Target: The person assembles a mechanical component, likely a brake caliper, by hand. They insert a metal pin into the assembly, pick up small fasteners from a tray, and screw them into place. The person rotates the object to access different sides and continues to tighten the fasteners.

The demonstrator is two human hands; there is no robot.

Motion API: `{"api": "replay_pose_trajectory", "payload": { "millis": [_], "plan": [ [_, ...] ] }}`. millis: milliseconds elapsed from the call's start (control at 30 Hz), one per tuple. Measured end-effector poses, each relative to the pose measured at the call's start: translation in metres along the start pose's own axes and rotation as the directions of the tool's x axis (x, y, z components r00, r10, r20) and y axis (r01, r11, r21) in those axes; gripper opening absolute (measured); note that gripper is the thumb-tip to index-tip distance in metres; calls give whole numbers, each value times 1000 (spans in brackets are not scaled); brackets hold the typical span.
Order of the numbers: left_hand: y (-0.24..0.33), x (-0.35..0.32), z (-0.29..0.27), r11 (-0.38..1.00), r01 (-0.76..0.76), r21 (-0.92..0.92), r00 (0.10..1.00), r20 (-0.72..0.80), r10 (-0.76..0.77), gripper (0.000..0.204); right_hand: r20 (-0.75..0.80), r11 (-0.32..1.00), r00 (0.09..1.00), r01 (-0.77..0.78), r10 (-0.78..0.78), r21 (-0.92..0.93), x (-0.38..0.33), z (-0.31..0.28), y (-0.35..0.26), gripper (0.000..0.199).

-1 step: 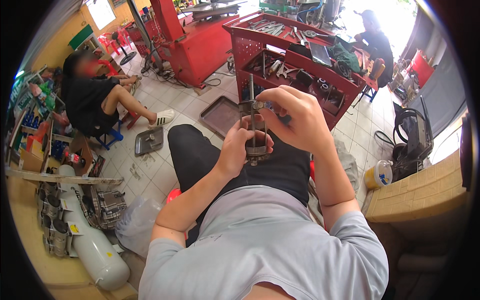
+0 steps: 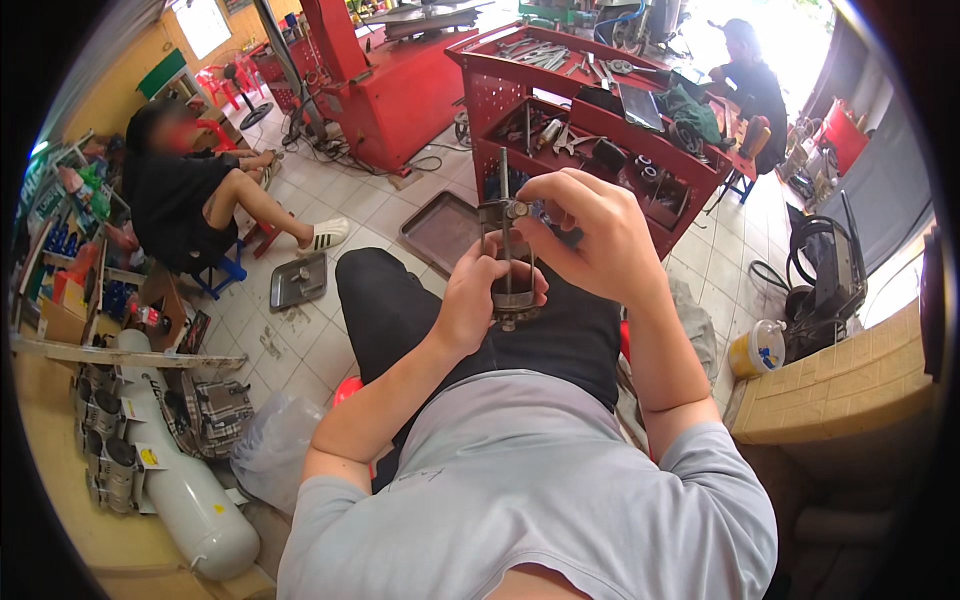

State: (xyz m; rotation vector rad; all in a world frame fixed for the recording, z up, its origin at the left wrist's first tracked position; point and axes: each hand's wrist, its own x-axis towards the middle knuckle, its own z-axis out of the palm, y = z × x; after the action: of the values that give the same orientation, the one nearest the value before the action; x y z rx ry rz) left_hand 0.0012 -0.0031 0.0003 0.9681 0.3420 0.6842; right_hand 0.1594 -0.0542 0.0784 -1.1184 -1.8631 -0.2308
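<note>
Metal cylindrical part (image 2: 508,268), grey and greasy with a thin rod standing upright through its middle, is held above the person's dark-trousered lap. Left hand (image 2: 470,300) wraps closed around its lower body. Right hand (image 2: 590,235) curls over the top, fingertips pinching the upper rim. Red perforated steel tool cart (image 2: 600,130) stands beyond on pale tiled floor.

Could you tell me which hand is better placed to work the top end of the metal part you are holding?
The right hand: its fingertips already sit at the top of the metal part, while the left hand wraps the lower body, steadying it over the lap.
</note>
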Motion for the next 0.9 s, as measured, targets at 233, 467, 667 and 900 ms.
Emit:
{"api": "replay_pose_trajectory", "payload": {
  "millis": [233, 467, 667, 900],
  "plan": [
    [1, 2, -3, 1000, -12, 15, 1000, 18, 12, 37, 54, 1000, 998, 18, -18, -11, -1, -2, 1, 30],
    [1, 2, -3, 1000, -7, 22, 1000, 9, 7, 33, 45, 1000, 999, -22, 21, 21, 3, -5, -7, 27],
    [0, 2, -4, 1000, -16, 23, 1000, 18, 16, 32, 25, 1000, 999, 23, -22, -20, 0, 2, 0, 29],
    [1, 2, -3, 1000, -20, 24, 999, 26, 19, 30, 36, 997, 997, 68, -68, -24, 0, 0, 0, 24]
  ]
}}
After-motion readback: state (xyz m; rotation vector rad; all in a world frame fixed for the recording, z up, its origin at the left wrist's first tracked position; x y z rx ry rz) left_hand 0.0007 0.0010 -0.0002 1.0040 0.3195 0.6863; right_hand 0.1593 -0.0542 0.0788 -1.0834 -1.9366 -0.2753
